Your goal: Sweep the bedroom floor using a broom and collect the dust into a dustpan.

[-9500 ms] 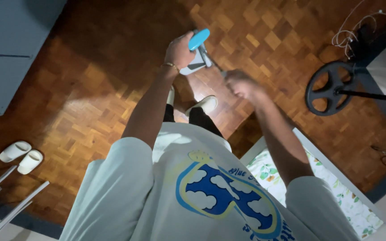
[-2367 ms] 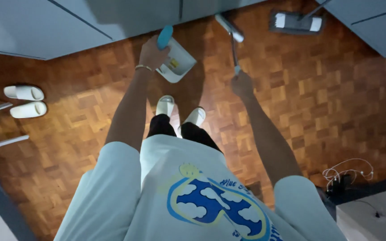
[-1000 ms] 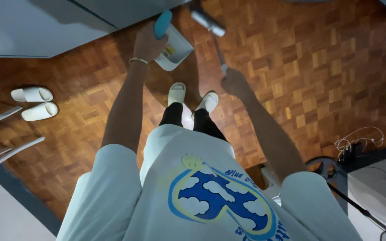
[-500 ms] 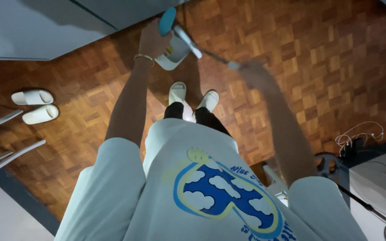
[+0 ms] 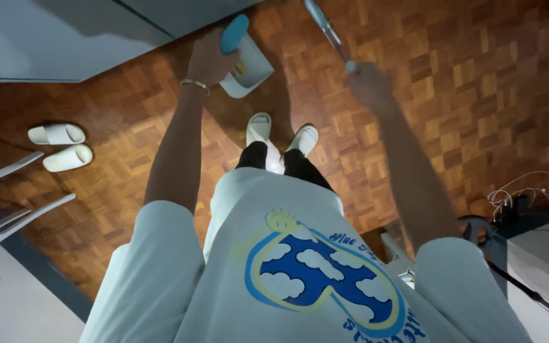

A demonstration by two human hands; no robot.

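Observation:
My left hand (image 5: 210, 58) is raised in front of me and grips a white bottle with a blue cap (image 5: 243, 57). My right hand (image 5: 366, 82), blurred, is closed around the end of a thin metal mop handle (image 5: 325, 28) that runs up to the top edge; its head is out of view. Both arms reach out over the wooden parquet floor (image 5: 465, 95). Below them I see my white slippers (image 5: 281, 133) and my white printed shirt.
A pair of white slippers (image 5: 58, 146) lies on the floor at the left, near white chair legs (image 5: 14, 209). Grey cabinet fronts (image 5: 46, 38) run along the top left. A black fan base (image 5: 484, 235) and tangled cables (image 5: 522, 190) sit at the right.
My right hand has swung the mop handle from near the bottle out to the right and upward. The left hand keeps holding the bottle in nearly the same place.

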